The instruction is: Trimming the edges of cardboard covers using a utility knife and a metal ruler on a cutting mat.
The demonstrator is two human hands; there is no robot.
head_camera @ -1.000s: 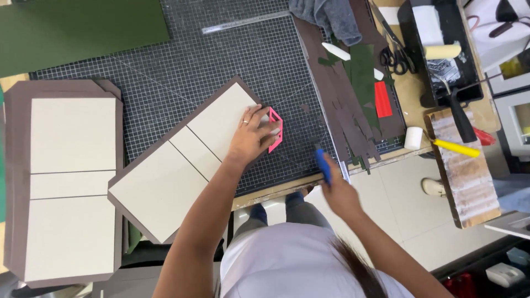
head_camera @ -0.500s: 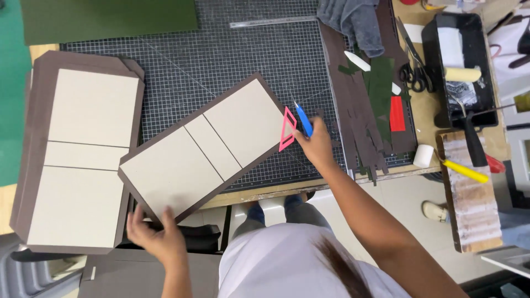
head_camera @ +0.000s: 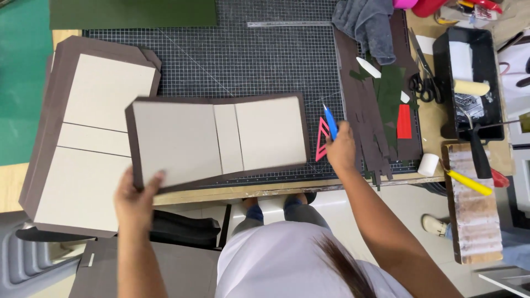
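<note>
Two hands busy, left hand [head_camera: 135, 200] fingers grasping book cover [head_camera: 218, 140] corner, right hand [head_camera: 341, 150] clenching blue tool [head_camera: 330, 122]

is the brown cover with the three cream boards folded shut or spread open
Spread open: the brown cover shows all three cream boards side by side, held at its lower corner by the left hand.

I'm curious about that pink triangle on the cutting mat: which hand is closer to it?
The right hand, holding a blue pen, sits just beside the pink triangle. The left hand is far off, gripping the book cover at its near left corner.
</note>
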